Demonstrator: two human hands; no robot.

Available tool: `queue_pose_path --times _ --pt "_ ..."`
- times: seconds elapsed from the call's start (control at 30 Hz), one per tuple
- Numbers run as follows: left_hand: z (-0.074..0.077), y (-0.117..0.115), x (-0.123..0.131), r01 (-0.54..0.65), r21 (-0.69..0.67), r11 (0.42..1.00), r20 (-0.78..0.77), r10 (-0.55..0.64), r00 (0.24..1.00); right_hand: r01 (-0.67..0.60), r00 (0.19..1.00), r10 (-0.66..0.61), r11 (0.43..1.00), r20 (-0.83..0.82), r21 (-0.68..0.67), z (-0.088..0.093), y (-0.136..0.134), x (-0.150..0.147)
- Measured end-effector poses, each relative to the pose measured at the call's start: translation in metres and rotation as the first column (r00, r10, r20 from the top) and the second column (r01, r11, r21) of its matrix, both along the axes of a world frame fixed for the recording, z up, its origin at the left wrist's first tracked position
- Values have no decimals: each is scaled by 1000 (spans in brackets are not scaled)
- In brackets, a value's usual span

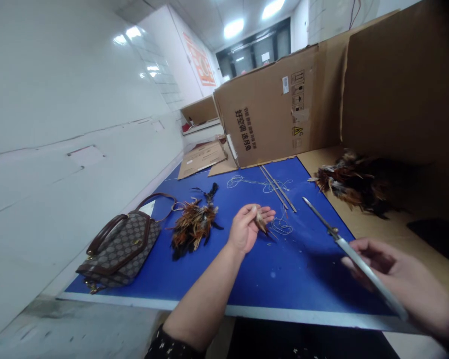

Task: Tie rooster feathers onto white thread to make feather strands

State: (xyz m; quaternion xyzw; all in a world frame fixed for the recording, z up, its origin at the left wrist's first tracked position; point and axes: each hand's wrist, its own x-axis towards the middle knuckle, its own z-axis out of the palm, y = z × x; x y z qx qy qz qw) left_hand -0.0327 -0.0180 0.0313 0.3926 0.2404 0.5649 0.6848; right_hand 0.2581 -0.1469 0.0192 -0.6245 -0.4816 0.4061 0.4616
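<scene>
My left hand point(247, 227) is over the middle of the blue table, palm up. Its thumb presses a small tuft of brown and pale feathers point(261, 220) against the fingers. At the right, my right hand point(389, 271) holds a pair of metal scissors point(353, 252), seen nearly edge-on, with a dark narrow blade pointing up and left. The scissors are apart from the feathers. A bundle of brown and black feathers point(196, 224) lies left of my left hand. Beyond that hand are thin sticks point(279, 187) and loose pale string point(247, 183).
A patterned handbag point(125, 249) stands at the table's left side, near the white wall. Tall cardboard point(269, 109) walls off the back and right. More dark feathers point(353, 182) lie on cardboard at the right. Flat cardboard point(202, 158) rests at the back left.
</scene>
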Motion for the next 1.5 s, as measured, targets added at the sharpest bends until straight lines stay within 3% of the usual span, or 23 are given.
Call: queue_pose_path --times 0.1,0.2,0.3,0.67,1.5 --pt "2 -5 6 40 -16 999 24 -40 999 -154 940 109 981 -324 -116 -6 -19 -51" --pt "4 -9 10 63 -24 998 35 -62 997 -356 842 266 927 -469 -114 -10 -22 -86" --pt "6 -13 12 82 -19 996 43 -81 996 -425 778 320 902 -541 -77 -13 -16 -105" --pt "7 -24 17 124 -13 992 9 -124 992 -379 770 274 923 -576 -67 0 1 -126" --pt "0 -30 17 216 -13 976 -104 -216 971 -317 728 273 947 -629 44 -19 -1 -125"
